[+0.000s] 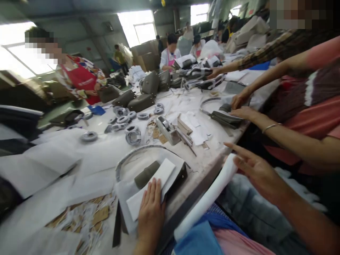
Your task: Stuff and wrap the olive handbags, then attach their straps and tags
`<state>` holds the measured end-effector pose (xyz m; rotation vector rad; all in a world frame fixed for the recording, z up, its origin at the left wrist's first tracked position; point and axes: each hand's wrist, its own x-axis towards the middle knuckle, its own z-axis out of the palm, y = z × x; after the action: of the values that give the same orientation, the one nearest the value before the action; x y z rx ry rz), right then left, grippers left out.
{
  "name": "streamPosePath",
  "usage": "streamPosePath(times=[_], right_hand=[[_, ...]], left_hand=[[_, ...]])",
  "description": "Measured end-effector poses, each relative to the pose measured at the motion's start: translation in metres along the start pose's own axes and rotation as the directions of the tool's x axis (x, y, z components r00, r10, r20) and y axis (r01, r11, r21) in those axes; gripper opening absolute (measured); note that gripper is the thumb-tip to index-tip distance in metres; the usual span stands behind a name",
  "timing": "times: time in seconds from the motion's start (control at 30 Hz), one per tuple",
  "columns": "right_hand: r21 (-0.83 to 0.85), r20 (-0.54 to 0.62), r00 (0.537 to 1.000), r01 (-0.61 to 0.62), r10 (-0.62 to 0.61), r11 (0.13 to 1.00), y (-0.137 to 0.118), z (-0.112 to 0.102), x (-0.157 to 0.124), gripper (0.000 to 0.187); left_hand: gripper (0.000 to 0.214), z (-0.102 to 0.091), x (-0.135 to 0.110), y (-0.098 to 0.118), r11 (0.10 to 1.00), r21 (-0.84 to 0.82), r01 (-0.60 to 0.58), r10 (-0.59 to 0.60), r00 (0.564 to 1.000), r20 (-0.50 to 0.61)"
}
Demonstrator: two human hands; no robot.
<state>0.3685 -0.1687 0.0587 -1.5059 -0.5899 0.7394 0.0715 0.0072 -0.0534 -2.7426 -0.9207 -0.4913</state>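
Observation:
My left hand (152, 209) lies flat on a folded white sheet (167, 170), fingers stretched out. The sheet rests on a dark grey handbag (180, 175) at the table's near edge. Next to the sheet is a rolled grey-green piece (146, 175), and a wrapped strap (124, 159) arches behind it. At the right, my right hand (255, 170) has its thumb and fingers about the upper end of a long white roll (207, 202). This roll slants down over my lap, off the table edge. What the roll is made of cannot be told.
A tape dispenser (168, 131) stands mid-table, near several wrapped strap coils (132, 135). Paper and cardboard scraps (90, 219) fill a lower-left opening. At right, a co-worker's hands (243, 106) handle another grey bag (225, 118). Grey bags (142, 101) sit farther back; a person in a red apron (82, 79) stands left.

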Motion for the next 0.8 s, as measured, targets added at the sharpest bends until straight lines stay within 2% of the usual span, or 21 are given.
streamPosePath(times=[0.07, 0.13, 0.17, 0.2, 0.23, 0.27, 0.3, 0.33, 0.37, 0.4, 0.47, 0.53, 0.6, 0.7, 0.8], right_hand=[[0.091, 0.243, 0.966, -0.11, 0.085, 0.99, 0.03, 0.04, -0.009, 0.074], [0.107, 0.478, 0.871, -0.189, 0.116, 0.976, 0.054, 0.075, -0.02, 0.064], [0.101, 0.541, 0.834, -0.186, 0.103, 0.977, 0.059, 0.087, -0.024, 0.057], [0.099, 0.561, 0.824, -0.157, 0.075, 0.983, 0.059, 0.093, -0.025, 0.051], [0.109, 0.524, 0.851, -0.102, 0.03, 0.989, 0.054, 0.093, -0.023, 0.048], [0.13, 0.437, 0.899, -0.034, -0.027, 0.991, 0.044, 0.088, -0.017, 0.046], [0.152, 0.311, 0.946, 0.045, -0.091, 0.987, 0.031, 0.077, -0.008, 0.046], [0.186, 0.128, 0.98, 0.127, -0.153, 0.974, 0.018, 0.062, 0.003, 0.045], [0.217, -0.001, 0.984, 0.175, -0.179, 0.96, 0.005, 0.045, 0.015, 0.043], [0.21, -0.081, 0.977, 0.21, -0.198, 0.955, -0.004, 0.028, 0.027, 0.037], [0.147, -0.161, 0.971, 0.201, -0.177, 0.969, -0.008, -0.001, 0.045, 0.023], [0.11, -0.15, 0.986, 0.085, -0.068, 0.99, 0.008, -0.014, 0.053, 0.019], [0.117, -0.081, 0.994, -0.068, 0.078, 0.991, 0.039, -0.01, 0.051, 0.024], [0.159, 0.027, 0.98, -0.2, 0.198, 0.967, 0.084, 0.021, 0.037, 0.032], [0.206, 0.087, 0.974, -0.225, 0.211, 0.952, 0.105, 0.059, 0.026, 0.036]], left_hand=[[0.067, -0.005, 0.004, -0.003, 1.0, 0.022, -0.021, 0.02, 0.998, 0.061], [0.063, -0.01, 0.009, -0.005, 0.999, 0.033, -0.041, 0.037, 0.992, 0.119], [0.061, -0.013, 0.012, -0.005, 0.998, 0.035, -0.05, 0.045, 0.988, 0.146], [0.06, -0.016, 0.014, -0.006, 0.998, 0.034, -0.059, 0.052, 0.984, 0.171], [0.06, -0.019, 0.017, -0.006, 0.997, 0.029, -0.068, 0.061, 0.98, 0.191], [0.06, -0.021, 0.02, -0.007, 0.997, 0.022, -0.075, 0.068, 0.975, 0.21], [0.059, -0.024, 0.022, -0.008, 0.997, 0.011, -0.081, 0.077, 0.971, 0.227], [0.059, -0.027, 0.024, -0.009, 0.996, -0.002, -0.087, 0.085, 0.966, 0.244], [0.059, -0.029, 0.025, -0.01, 0.996, -0.017, -0.087, 0.088, 0.962, 0.258], [0.059, -0.03, 0.027, -0.011, 0.996, -0.033, -0.08, 0.086, 0.959, 0.269], [0.059, -0.034, 0.028, -0.013, 0.997, -0.063, -0.055, 0.071, 0.958, 0.279], [0.058, -0.037, 0.03, -0.014, 0.996, -0.086, -0.023, 0.046, 0.959, 0.28], [0.057, -0.041, 0.031, -0.014, 0.994, -0.107, -0.002, 0.033, 0.956, 0.292], [0.055, -0.048, 0.036, -0.013, 0.992, -0.123, 0.013, 0.028, 0.945, 0.326], [0.055, -0.054, 0.04, -0.013, 0.992, -0.128, 0.019, 0.027, 0.936, 0.351]])
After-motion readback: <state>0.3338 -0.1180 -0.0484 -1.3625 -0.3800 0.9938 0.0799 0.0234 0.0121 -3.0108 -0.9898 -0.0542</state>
